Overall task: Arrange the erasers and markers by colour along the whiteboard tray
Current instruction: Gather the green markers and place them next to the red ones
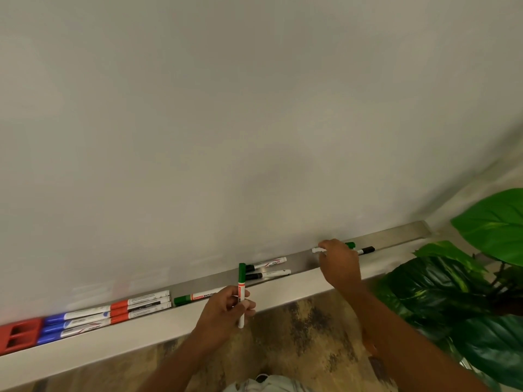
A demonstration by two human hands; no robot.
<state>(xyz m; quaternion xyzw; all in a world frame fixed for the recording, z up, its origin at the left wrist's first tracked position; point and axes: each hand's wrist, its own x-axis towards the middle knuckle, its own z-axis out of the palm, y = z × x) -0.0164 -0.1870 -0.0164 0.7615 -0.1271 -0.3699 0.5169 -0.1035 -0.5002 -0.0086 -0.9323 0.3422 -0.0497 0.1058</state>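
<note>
My left hand (226,309) holds a green-capped marker (241,281) upright over the tray's front edge. My right hand (338,263) is closed on another green marker (350,245) lying in the metal tray (396,236); its white end sticks out to the left. A black marker (367,250) lies just right of that hand. Two black markers (267,268) lie mid-tray, and one green marker (195,297) lies left of my left hand. Further left sit three red markers (141,306), three blue markers (73,322) and a red eraser (19,335).
The blank whiteboard (226,123) fills the upper view. A large-leaved green plant (467,281) stands close on the right, below the tray's end. Patterned flooring (305,335) lies beneath the tray ledge.
</note>
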